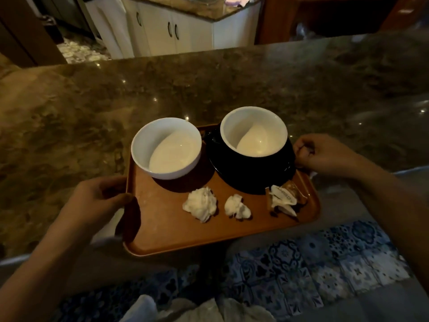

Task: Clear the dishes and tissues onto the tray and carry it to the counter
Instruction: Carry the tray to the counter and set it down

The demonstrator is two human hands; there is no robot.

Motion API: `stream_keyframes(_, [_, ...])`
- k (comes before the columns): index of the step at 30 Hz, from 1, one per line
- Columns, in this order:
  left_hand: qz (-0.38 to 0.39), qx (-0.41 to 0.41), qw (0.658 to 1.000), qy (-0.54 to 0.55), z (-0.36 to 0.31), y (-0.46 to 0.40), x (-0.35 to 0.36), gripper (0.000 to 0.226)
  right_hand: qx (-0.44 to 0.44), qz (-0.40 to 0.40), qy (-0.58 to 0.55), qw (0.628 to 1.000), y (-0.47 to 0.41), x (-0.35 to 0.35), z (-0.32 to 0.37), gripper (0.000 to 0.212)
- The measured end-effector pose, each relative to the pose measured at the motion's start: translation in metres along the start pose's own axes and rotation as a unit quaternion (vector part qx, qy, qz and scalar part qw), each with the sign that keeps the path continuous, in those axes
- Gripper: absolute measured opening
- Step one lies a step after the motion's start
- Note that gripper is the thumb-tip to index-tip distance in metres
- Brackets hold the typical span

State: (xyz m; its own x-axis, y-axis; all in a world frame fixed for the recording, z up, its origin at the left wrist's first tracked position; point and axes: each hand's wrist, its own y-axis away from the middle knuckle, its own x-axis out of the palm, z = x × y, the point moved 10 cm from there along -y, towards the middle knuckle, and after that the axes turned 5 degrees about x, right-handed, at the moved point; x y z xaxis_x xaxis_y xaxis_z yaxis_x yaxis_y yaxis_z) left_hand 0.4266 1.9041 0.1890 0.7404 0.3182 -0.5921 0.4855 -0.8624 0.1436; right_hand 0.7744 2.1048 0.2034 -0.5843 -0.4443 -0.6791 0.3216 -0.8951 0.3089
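An orange-brown tray (162,231) juts over the near edge of a brown stone counter (209,84). On it stand a white cup (166,147) at the left and a black cup with white inside (254,132) on a black saucer (250,180) at the right. Along the tray's front lie two crumpled white tissues (201,204) (236,206) and a torn wrapper (284,198). My left hand (97,203) grips the tray's left rim. My right hand (325,154) is closed on the right rim beside the saucer.
The counter spreads wide to both sides and beyond the tray. Behind it are white cabinets (171,31) and a second countertop. Blue patterned tiles (313,270) face the counter's front below the tray.
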Motion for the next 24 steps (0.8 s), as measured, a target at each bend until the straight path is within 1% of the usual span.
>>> stream_keyframes(4, [0.025,0.012,0.999,0.015,-0.016,-0.051,-0.014,0.034,0.022,0.010,-0.018,1.000,-0.040,0.005,0.020,0.021])
stream_keyframes(8, [0.016,0.004,1.000,0.007,-0.022,-0.095,-0.025,0.029,0.034,0.015,-0.019,0.999,-0.076,0.009,0.035,0.024])
stream_keyframes(11, [0.012,-0.004,1.000,0.006,-0.020,-0.121,-0.028,0.030,0.056,0.032,-0.019,0.998,-0.101,0.012,0.041,0.018])
stream_keyframes(15, [0.006,-0.037,0.999,0.004,-0.012,-0.151,-0.024,0.027,0.061,0.035,-0.020,0.997,-0.133,0.011,0.050,0.014])
stream_keyframes(20, [0.004,-0.051,0.999,0.012,-0.008,-0.180,-0.014,0.025,0.070,0.043,-0.020,0.996,-0.168,0.008,0.056,0.014])
stream_keyframes(24, [0.004,-0.088,0.996,0.008,-0.003,-0.195,-0.004,0.023,0.069,0.047,-0.010,0.996,-0.187,0.009,0.055,0.015])
